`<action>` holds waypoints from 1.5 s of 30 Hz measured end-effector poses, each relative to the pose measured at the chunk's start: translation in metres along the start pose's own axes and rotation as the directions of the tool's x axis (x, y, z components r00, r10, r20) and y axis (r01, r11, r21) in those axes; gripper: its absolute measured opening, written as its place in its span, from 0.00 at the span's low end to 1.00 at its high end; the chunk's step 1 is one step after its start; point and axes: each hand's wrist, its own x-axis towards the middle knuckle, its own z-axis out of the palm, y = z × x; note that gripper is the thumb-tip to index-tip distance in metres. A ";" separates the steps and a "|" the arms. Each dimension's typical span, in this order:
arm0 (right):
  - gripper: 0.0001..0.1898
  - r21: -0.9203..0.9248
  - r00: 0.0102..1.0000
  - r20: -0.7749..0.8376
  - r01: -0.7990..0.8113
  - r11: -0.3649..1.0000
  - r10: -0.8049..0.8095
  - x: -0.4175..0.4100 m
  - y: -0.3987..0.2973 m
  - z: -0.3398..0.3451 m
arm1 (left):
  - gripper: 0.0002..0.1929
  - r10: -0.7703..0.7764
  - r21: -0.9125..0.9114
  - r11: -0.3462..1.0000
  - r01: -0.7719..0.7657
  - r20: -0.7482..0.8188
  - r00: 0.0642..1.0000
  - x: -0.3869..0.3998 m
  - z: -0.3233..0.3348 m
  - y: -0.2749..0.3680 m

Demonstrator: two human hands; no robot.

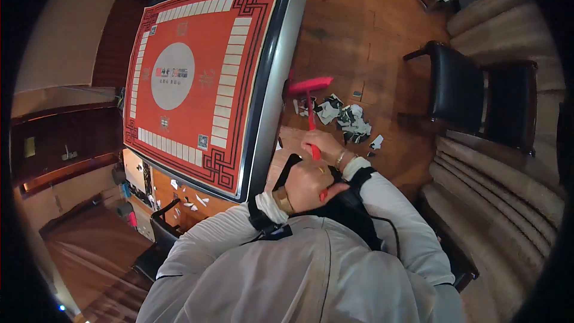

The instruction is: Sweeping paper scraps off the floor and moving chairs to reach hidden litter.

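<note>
Both hands are on a red broom. My left hand (309, 184) wraps the top end of the red broom handle (310, 110), close to my body. Lower on the handle, my right hand (325, 146) grips it too. The red broom head (314, 84) rests by the right side of a square table, partly hidden by the table's edge. On the wooden floor just right of the handle lies a heap of torn paper scraps (354, 121), white and dark. A loose white scrap (376, 142) sits apart from the heap.
The mahjong table (280, 67) with a red mat (179, 94) stands at my left. Black chairs (457, 89) line the right, before beige curtains (493, 184). Another black chair (163, 233) is at lower left. More white scraps (190, 204) lie beyond the table's near edge.
</note>
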 end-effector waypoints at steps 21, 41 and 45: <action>0.08 0.141 0.924 -0.375 -0.027 0.990 0.079 -0.067 -0.047 -0.018 | 0.17 0.120 -0.329 0.943 -0.051 0.193 0.974 0.034 -0.009 0.055; 0.09 0.143 0.752 -0.641 -0.079 0.987 0.153 -0.116 -0.078 -0.032 | 0.14 0.374 -0.333 0.900 -0.282 0.257 0.891 0.066 0.013 0.124; 0.10 0.029 0.629 -0.768 -0.151 0.988 0.119 -0.145 -0.045 -0.054 | 0.11 0.453 -0.320 0.878 -0.357 0.308 0.837 0.072 0.054 0.124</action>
